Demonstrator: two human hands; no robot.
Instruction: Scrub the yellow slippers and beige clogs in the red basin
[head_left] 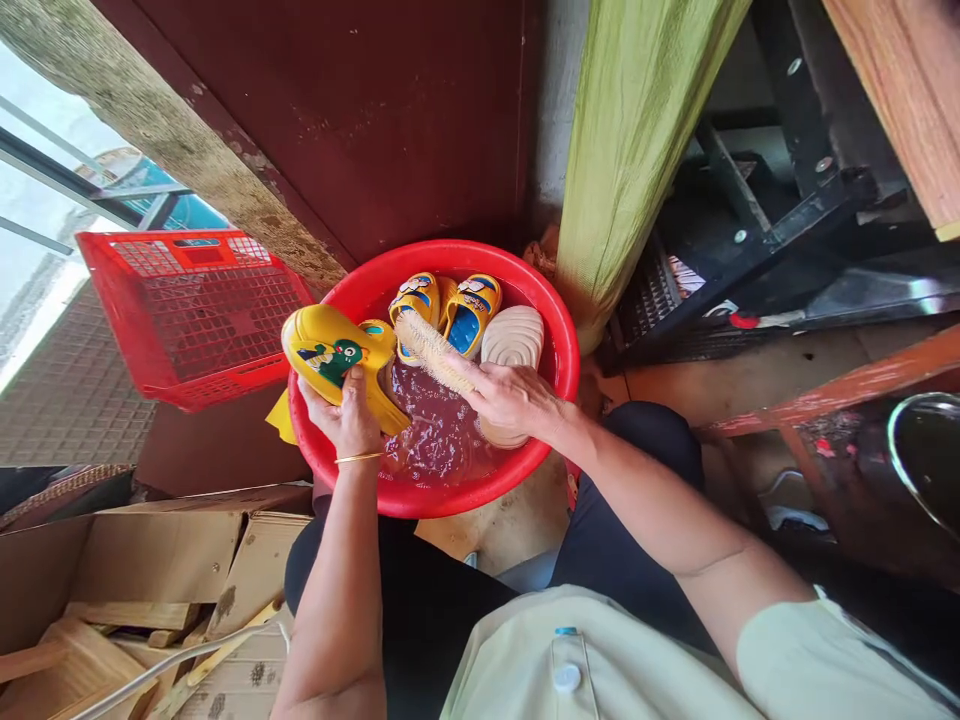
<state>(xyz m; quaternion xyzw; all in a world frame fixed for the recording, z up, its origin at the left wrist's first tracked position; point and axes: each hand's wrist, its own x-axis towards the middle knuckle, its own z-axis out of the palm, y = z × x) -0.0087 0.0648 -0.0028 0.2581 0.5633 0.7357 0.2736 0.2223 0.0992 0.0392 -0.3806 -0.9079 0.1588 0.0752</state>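
Observation:
My left hand (pixel 343 415) is closed on a yellow slipper (pixel 322 350) with a green cartoon figure on its upper, held over the left rim of a red basin (pixel 564 335). In my right hand (pixel 514 398) is a scrub brush (pixel 431 350) with pale bristles; its far end points at the slippers. Two small yellow slippers with blue insoles, one of them a child's slipper (pixel 469 322), sit at the back of the basin. Beside them rests a beige sole (pixel 514 338), partly behind my right hand. Murky, sudsy water (pixel 435 430) lies in the basin.
A red plastic crate (pixel 202 320) stands left of the basin. Opened cardboard boxes (pixel 157 555) with wood pieces lie at lower left. A green cloth (pixel 622 130) hangs behind, near a dark metal frame (pixel 795 220) on the right. A dark red panel (pixel 390 120) rises behind.

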